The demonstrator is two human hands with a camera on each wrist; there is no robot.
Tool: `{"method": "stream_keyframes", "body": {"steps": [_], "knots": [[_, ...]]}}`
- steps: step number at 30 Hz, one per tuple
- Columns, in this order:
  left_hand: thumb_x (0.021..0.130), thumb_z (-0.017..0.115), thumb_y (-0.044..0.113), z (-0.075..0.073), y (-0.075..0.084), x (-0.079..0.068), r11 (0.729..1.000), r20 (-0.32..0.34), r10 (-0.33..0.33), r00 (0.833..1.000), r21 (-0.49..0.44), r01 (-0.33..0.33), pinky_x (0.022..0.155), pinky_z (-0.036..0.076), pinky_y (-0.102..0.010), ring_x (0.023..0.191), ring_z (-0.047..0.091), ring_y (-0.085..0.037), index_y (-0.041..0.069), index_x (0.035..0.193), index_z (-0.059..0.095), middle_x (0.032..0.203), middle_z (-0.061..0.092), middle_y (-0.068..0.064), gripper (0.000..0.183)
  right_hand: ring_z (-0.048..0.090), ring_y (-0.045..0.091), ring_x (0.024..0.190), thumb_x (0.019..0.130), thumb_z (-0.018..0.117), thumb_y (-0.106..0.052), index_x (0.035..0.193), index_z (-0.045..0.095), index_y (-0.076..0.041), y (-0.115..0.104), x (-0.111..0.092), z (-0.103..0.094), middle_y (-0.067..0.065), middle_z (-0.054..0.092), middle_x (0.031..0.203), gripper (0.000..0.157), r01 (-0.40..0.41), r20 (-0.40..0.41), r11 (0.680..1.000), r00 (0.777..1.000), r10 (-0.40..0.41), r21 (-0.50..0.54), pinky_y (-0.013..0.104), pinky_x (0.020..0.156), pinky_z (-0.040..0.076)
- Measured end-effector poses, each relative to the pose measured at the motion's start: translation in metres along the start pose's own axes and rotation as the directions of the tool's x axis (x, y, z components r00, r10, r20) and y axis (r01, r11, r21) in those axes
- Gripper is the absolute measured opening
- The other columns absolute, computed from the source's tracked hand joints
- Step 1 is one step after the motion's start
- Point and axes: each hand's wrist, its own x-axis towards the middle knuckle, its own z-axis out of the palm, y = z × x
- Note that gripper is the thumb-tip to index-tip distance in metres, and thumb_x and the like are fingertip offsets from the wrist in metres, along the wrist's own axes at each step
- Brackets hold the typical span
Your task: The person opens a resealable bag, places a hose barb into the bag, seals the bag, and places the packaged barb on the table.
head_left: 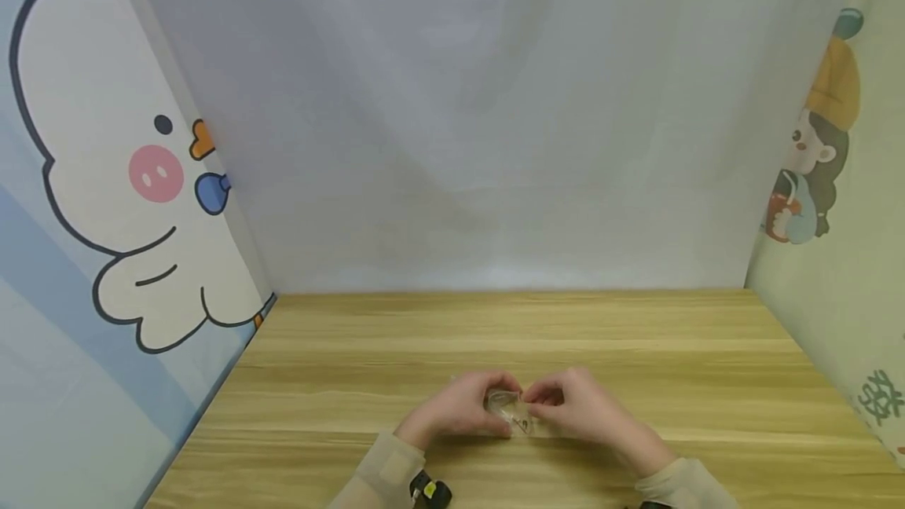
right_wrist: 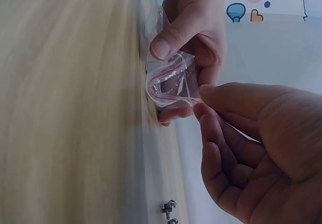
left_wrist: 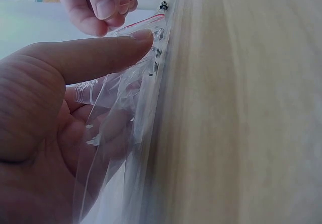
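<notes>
A clear zip-lock bag (head_left: 503, 405) with a red line along its mouth is between the two hands, low over the table. My left hand (head_left: 463, 405) grips the bag, its thumb lying along the near side in the left wrist view. My right hand (head_left: 587, 407) pinches the edge of the bag's mouth between thumb and index finger. The red-lined mouth (right_wrist: 161, 78) bows apart in a loop in the right wrist view. Small metal screws (left_wrist: 163, 5) show just beyond the bag, and several more dark metal bits overlap its clear film.
The wood-grain table (head_left: 339, 352) runs back to a pale hanging cloth (head_left: 452, 140). Printed cartoon panels stand at left and right. Small screws (right_wrist: 169, 209) lie on the table near the right hand. A dark wrist device (head_left: 430, 491) sits on the left sleeve.
</notes>
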Motion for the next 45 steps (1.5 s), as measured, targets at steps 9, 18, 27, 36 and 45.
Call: {"method": "stream_keyframes", "body": {"steps": [9,18,27,36,45], "knots": [[0.079,0.094,0.013,-0.001,0.000,-0.002,1.000,-0.007,-0.012,1.000,0.003,0.012,0.104,0.047,-0.031,0.113,0.061,-0.006,0.019,0.127,0.071,0.123,0.069,0.012,0.054,0.069,0.005,0.082,0.095,0.080,-0.011,0.103,0.080,-0.003,0.000,-0.002,-0.011,-0.004,0.077,0.093,0.011,-0.006,-0.004,1.000,1.000,0.006,0.013,0.026,0.075,0.059],[0.080,0.094,0.014,-0.001,0.002,-0.002,1.000,0.001,-0.009,1.000,0.010,0.009,0.110,0.045,-0.034,0.120,0.060,-0.007,0.018,0.129,0.071,0.127,0.069,0.011,0.055,0.069,0.012,0.087,0.099,0.077,-0.015,0.111,0.079,-0.001,0.006,-0.008,-0.031,0.000,0.077,0.100,0.019,-0.105,-0.031,0.994,0.994,0.106,0.035,0.028,0.074,0.058],[0.078,0.095,0.011,0.000,0.002,-0.002,1.000,-0.003,-0.014,1.000,-0.012,0.014,0.109,0.044,-0.032,0.116,0.060,-0.006,0.017,0.127,0.071,0.125,0.070,0.011,0.055,0.071,0.015,0.090,0.099,0.077,-0.013,0.110,0.080,-0.003,0.024,-0.019,-0.049,0.002,0.077,0.103,0.015,-0.144,-0.064,0.989,0.988,0.143,-0.013,0.029,0.076,0.058],[0.079,0.094,0.012,-0.001,-0.001,-0.002,1.000,0.004,-0.014,1.000,-0.014,0.014,0.108,0.046,-0.033,0.116,0.061,-0.007,0.018,0.128,0.071,0.125,0.069,0.011,0.055,0.068,0.007,0.081,0.094,0.081,-0.010,0.099,0.080,-0.007,0.049,-0.037,-0.060,-0.004,0.076,0.091,0.006,-0.113,-0.002,0.993,0.994,0.113,-0.021,0.027,0.074,0.057],[0.079,0.093,0.014,-0.002,-0.003,-0.001,1.000,0.005,-0.015,1.000,-0.010,0.015,0.107,0.046,-0.032,0.113,0.061,-0.005,0.018,0.129,0.071,0.122,0.069,0.013,0.054,0.068,0.005,0.082,0.091,0.085,-0.011,0.099,0.079,-0.009,0.063,-0.045,-0.064,-0.006,0.075,0.091,0.010,-0.088,0.059,0.996,0.994,0.089,-0.009,0.026,0.074,0.058]]}}
